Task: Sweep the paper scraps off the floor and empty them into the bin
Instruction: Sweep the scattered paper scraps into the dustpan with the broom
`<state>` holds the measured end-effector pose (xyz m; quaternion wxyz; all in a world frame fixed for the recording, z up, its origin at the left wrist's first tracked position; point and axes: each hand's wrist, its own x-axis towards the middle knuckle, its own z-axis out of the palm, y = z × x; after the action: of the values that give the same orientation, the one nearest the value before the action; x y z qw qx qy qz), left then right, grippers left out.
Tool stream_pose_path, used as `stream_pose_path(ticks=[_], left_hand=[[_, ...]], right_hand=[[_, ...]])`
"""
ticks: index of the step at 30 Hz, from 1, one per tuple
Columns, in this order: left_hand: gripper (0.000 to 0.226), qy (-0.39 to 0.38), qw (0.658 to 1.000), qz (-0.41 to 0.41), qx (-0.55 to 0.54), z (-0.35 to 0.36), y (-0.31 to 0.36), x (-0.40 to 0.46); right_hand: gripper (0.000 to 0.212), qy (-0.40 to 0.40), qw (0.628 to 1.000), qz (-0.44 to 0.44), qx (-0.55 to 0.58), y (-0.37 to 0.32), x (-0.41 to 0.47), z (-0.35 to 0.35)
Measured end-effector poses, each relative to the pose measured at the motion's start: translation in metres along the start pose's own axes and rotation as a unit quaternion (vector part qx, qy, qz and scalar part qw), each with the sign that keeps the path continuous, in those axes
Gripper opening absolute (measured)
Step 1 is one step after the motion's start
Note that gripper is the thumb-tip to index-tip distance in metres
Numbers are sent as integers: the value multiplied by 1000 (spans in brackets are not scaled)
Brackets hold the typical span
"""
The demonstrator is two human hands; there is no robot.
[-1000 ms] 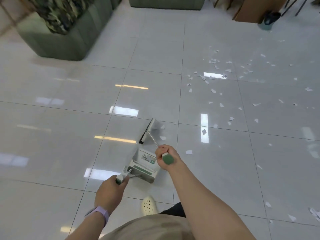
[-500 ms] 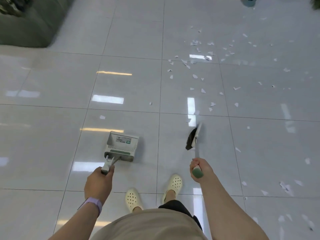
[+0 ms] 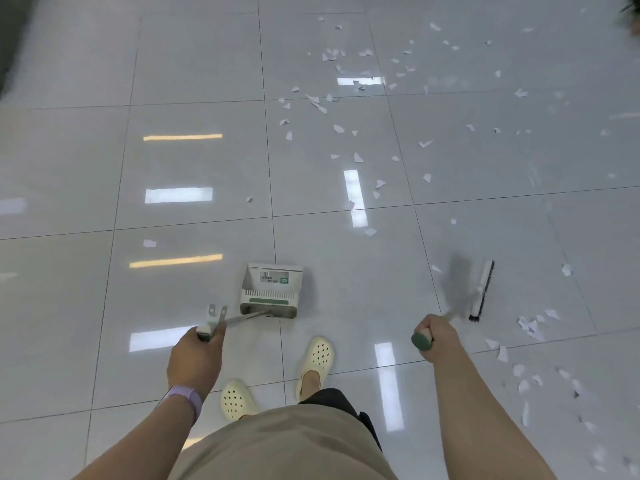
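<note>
A glossy white tiled floor point(image 3: 194, 64) fills the head view, its grout lines running in a grid and bright ceiling lights mirrored in it. Torn paper scraps point(image 3: 358, 157) lie scattered across the upper middle and right of the floor, with a denser drift along the right edge, near the broom head and behind it. A person in a beige top stands over the floor, both bare forearms reaching forward, cream perforated clogs point(image 3: 314, 363) planted on the tiles between them. The grey-white dustpan point(image 3: 270, 289) sits on the floor just ahead of the clogs, its mouth facing away from the person, a label and a green stripe on its back. The broom point(image 3: 482, 291) is off to the right, well apart from the dustpan, its dark bristles facing right; whether they touch the floor cannot be told. The left hand point(image 3: 195, 358), a lilac band on the wrist, has its fingers wrapped around the dustpan's handle. The right hand point(image 3: 437, 336) has its fingers curled tight around the broom's green handle end.
</note>
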<state>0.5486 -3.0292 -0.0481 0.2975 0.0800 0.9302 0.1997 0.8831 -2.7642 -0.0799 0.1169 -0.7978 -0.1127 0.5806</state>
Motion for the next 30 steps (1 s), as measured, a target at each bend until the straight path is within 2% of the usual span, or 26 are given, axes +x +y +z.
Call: stream_pose_path(ticks=[4, 9, 14, 18, 22, 27, 30], left_hand=[[41, -8, 1000, 21, 5, 9, 31, 4], [42, 11, 1000, 15, -19, 2, 44, 12], [51, 54, 996, -17, -68, -29, 27, 22], [48, 71, 993, -37, -84, -63, 5, 48], [51, 81, 993, -44, -77, -106, -21, 89], [55, 90, 993, -69, -27, -168, -78, 134], [50, 101, 992, -75, -15, -204, -104, 164]], right_hand=[[20, -74, 996, -22, 39, 2, -13, 27], [14, -152, 987, -45, -18, -3, -38, 94], [14, -276, 957, -40, -82, -4, -91, 194], [18, -375, 923, 15, -85, 4, -144, 274], [11, -466, 877, 95, -71, 30, -189, 366], [13, -510, 836, 187, -81, 99, -238, 484], [14, -519, 816, 242, -76, 138, -260, 549]])
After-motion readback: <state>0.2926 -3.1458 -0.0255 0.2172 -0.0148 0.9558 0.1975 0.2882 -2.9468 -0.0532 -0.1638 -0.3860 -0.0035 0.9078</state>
